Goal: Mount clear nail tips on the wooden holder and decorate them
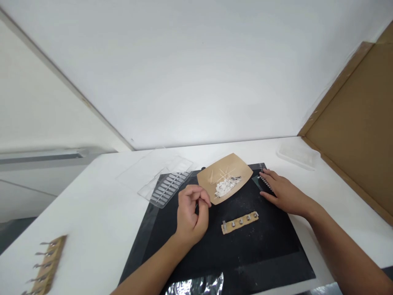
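Observation:
My left hand (pixel 193 215) is closed, with thumb and fingertips pinched together in front of the brown paper tray (pixel 211 174). Whatever it may hold is too small to make out. In the tray lies a heap of small white pieces (pixel 226 186) with thin sticks behind it. My right hand (pixel 281 190) has its fingers and thumb apart over a small dark sheet (pixel 257 182) carrying a row of pale oval tabs. Between the hands, nearer me, a wooden strip (pixel 241 223) bears several metal studs and one clear upright piece at its left end.
A black mat (pixel 236 262) covers the middle of the white table. A clear case of nail tips (pixel 172 186) overlaps its far left corner. A second wooden strip (pixel 49 266) with nail-shaped pieces lies at left. A clear plastic lid (pixel 297 155) sits far right, by a cardboard panel (pixel 353 123).

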